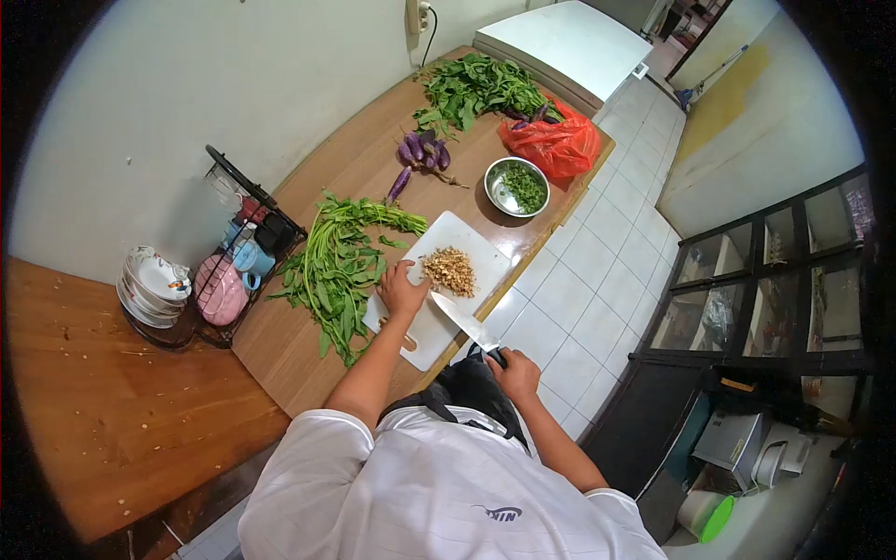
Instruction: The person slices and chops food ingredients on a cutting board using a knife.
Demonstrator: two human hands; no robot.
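Observation:
My right hand (513,376) is closed around the black handle of a kitchen knife (464,320). Its broad blade points up and left, its tip near a pile of chopped light-brown pieces (450,271). That pile sits on a white cutting board (485,250) with a handle slot at its near end. My left hand (403,289) rests at the board's left side, fingers apart, beside the pile; I see nothing held in it. Left of the board lies a large bunch of leafy green stems (336,271).
Small purple eggplants (420,149) lie farther back, near a metal bowl (495,199) of chopped greens. More leafy greens (481,89) and a red plastic bag (560,145) are at the far end. A dish rack (280,213) with bowls and cups stands at left.

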